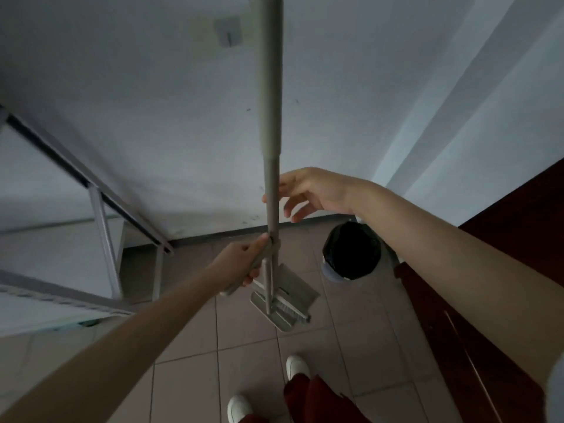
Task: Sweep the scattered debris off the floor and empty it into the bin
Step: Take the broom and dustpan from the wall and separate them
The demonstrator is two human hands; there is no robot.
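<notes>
Grey broom (269,123) stands upright, clipped with matching dustpan (294,290).

A plain indoor room, most likely a dormitory or simple living quarters. The floor (351,346) is laid with large beige tiles, and a bare white wall (152,117) meets it at a dark skirting line. A grey metal bed frame (100,221) stands at left, dark wooden furniture (503,254) at right, and a round bin (352,250) with a black liner sits by the wall.

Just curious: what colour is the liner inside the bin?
Black, seen in the head view inside the bin.
</notes>
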